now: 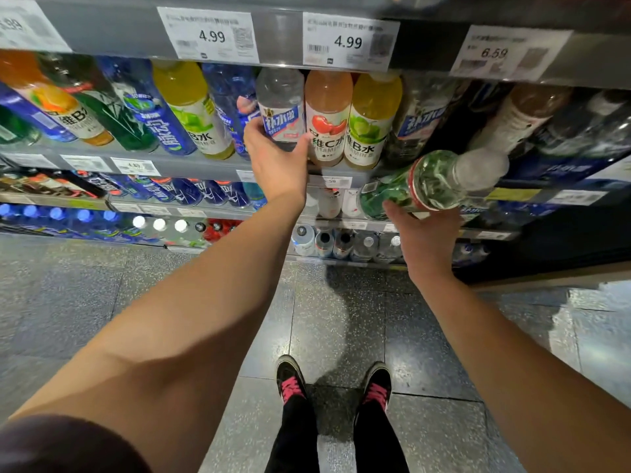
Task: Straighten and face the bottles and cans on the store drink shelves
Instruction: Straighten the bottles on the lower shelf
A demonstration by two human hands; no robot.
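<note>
The clear bottle (280, 105) with the blue-and-white label stands at the front edge of the drink shelf (191, 163), and your left hand (276, 158) grasps its lower part, thumb toward the pink bottle (327, 117) touching its right side. Right of that pink bottle stands a yellow-green bottle (374, 117); left of the clear bottle runs a row of blue, yellow, green and orange bottles. Your right hand (426, 233) holds a green-labelled bottle (433, 180) out in front of the shelf, lower and to the right of the clear bottle, tilted almost flat with its pale cap end pointing right. Above the clear bottle, the upper shelf's rail carries price tags (348, 40) reading 4.99, 4.99 and 6.59. Below it, further shelves hold blue bottles, white caps and small clear bottles. Beneath everything lies a grey speckled tile floor (102, 302), where your black shoes (290, 378) with pink laces stand.
</note>
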